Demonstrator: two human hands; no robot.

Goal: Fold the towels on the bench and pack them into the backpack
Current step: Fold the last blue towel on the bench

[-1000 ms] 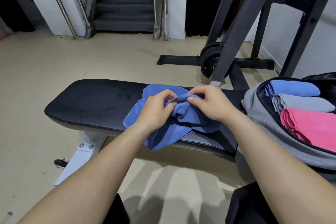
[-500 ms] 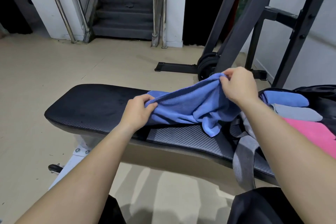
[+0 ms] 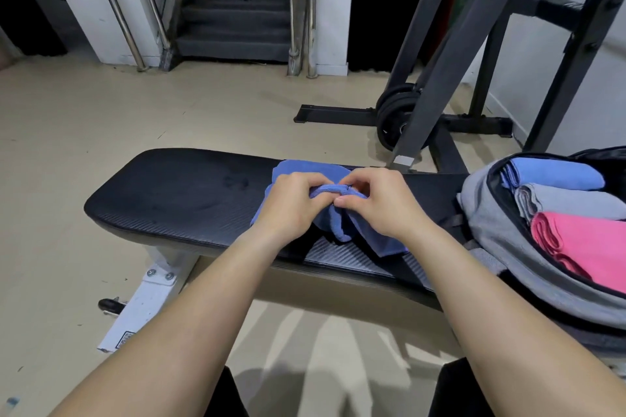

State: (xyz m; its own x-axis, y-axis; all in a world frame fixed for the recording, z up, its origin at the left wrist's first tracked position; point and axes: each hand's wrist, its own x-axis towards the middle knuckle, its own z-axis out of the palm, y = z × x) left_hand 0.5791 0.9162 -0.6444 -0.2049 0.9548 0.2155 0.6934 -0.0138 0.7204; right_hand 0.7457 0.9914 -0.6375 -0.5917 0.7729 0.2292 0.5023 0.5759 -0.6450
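Observation:
A dark blue towel (image 3: pixel 342 230) lies bunched on the black bench (image 3: pixel 183 193), near its middle. My left hand (image 3: pixel 291 203) and my right hand (image 3: pixel 379 203) sit side by side over it, each pinching the towel's rolled edge. At the bench's right end a grey backpack (image 3: pixel 487 234) lies open. Inside it are a folded light blue towel (image 3: pixel 559 176), a grey towel (image 3: pixel 572 206) and a pink towel (image 3: pixel 589 247), stacked in a row.
A dark steel rack (image 3: pixel 457 54) with weight plates (image 3: pixel 393 118) stands just behind the bench's right half. The bench's white leg (image 3: pixel 149 294) reaches toward me on the left. Stairs (image 3: pixel 233 7) with metal railings rise at the back. Beige floor surrounds the bench.
Half a second ago my hands held the towel stretched wide and raised, the right hand up near the backpack. Now both hands have come together at the bench's middle, and the towel is bunched beneath them.

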